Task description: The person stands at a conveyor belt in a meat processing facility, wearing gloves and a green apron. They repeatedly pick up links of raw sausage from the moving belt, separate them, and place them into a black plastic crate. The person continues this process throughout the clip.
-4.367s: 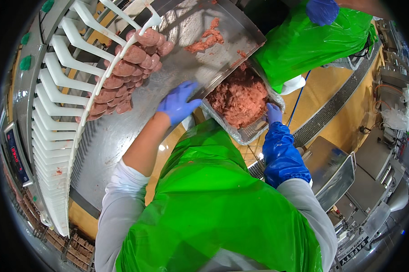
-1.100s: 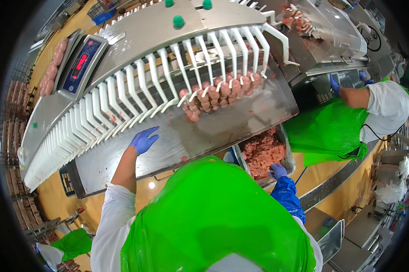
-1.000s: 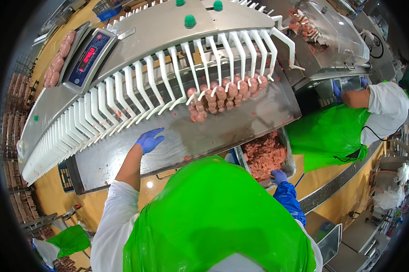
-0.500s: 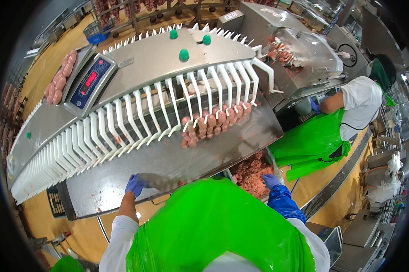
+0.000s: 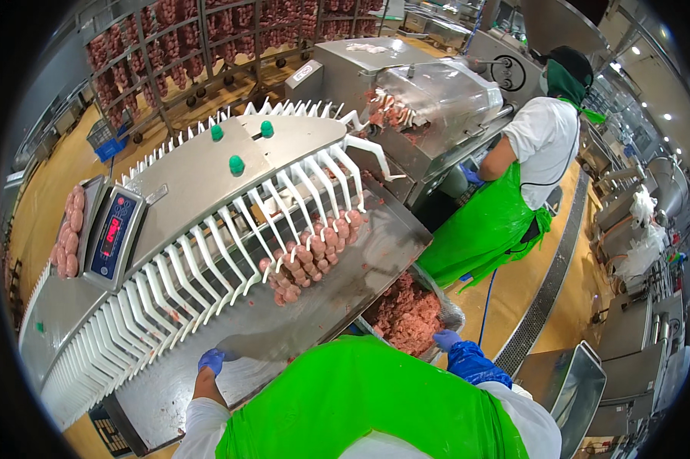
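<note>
My left hand [image 5: 212, 360], in a blue glove, is over the near edge of the steel tray [image 5: 284, 366], its fingers loosely apart with nothing visible in them. My right hand [image 5: 446, 340], also blue-gloved with a blue sleeve cover, is at the right rim of a tub of ground meat [image 5: 407, 312]. Its fingers look stretched out, though fine detail is too small to see. Beyond the tray, linked sausages [image 5: 312, 256] hang in loops from white hooks [image 5: 183, 298] along a long metal machine.
A digital scale [image 5: 114, 233] with sausages beside it stands on the machine top [image 5: 184, 172]. Right of the machine, a co-worker in a green apron [image 5: 486, 222] reaches toward a meat-filled machine [image 5: 436, 99]. Sausage racks [image 5: 169, 53] stand behind. A steel bin [image 5: 570, 390] is at lower right.
The whole view has swung, so the machine and co-worker appear further left and more racks show at the back. My right hand has moved from over the meat to the tub's rim.
</note>
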The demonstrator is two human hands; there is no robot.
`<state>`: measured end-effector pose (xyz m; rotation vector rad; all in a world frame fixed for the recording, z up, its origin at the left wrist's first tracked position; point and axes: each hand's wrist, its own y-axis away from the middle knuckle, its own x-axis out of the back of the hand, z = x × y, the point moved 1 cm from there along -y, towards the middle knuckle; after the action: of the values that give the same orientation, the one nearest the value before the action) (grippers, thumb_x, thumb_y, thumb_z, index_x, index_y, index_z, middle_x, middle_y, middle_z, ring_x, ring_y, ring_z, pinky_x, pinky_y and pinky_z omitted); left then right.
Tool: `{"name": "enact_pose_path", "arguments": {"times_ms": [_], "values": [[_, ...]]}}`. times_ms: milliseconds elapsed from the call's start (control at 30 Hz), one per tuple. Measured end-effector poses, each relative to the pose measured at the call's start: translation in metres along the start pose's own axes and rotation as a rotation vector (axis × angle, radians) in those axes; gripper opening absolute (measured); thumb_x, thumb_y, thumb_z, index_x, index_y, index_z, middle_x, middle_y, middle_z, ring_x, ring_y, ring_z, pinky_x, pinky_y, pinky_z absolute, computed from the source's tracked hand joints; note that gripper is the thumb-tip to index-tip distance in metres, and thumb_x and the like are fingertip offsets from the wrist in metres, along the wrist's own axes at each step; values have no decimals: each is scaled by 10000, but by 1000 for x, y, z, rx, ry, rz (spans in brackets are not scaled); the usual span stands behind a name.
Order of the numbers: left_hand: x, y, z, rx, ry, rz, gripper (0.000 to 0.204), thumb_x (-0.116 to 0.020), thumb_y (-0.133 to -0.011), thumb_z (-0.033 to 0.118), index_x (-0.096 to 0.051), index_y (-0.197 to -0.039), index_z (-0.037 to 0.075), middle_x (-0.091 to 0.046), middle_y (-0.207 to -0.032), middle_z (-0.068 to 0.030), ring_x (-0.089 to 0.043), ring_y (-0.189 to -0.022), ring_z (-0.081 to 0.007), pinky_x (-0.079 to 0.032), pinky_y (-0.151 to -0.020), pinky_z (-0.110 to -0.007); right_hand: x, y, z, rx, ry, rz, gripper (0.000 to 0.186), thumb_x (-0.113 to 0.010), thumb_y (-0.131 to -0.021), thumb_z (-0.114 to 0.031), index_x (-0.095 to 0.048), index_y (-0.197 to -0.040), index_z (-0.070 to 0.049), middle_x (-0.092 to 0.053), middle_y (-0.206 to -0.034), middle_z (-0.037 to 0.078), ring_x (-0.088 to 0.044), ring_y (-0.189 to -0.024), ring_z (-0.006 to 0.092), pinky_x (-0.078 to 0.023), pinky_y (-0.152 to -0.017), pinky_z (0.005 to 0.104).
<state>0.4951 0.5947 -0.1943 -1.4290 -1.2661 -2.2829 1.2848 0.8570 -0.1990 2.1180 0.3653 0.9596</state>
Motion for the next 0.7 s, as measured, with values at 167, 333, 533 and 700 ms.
{"name": "enact_pose_path", "arguments": {"times_ms": [167,333,533,700], "values": [[15,-21,29,-64,-27,-57,497,-533,-922,433,-609,-1265,80,-587,-1324,-152,-549,-1230,-324,-422,-1045,-396,1,18,43,-180,-200,-29,447,-616,-920,-395,-587,-1267,-114,-672,-1130,67,-680,-944,222,-537,-739,408],[10,-46,33,-176,145,11,536,-554,-917,433,-581,-1304,63,-588,-1322,-173,-553,-1236,-308,-427,-1036,-389,0,12,40,-169,-173,-40,438,-591,-941,-372,-555,-1294,-114,-658,-1150,58,-678,-971,233,-540,-744,401],[16,-27,53,-115,226,-93,563,-595,-909,393,-530,-1356,57,-574,-1344,-173,-531,-1268,-298,-413,-1062,-370,-3,-13,22,-75,-216,4,404,-610,-932,-362,-589,-1223,-82,-671,-1050,71,-665,-853,212,-538,-698,377],[-10,-19,19,-73,320,12,605,-602,-910,385,-471,-1412,74,-469,-1454,-161,-457,-1340,-298,-362,-1111,-356,3,-50,-1,117,-223,74,320,-613,-937,-304,-637,-1147,-65,-684,-984,71,-654,-798,187,-526,-668,334]]}}
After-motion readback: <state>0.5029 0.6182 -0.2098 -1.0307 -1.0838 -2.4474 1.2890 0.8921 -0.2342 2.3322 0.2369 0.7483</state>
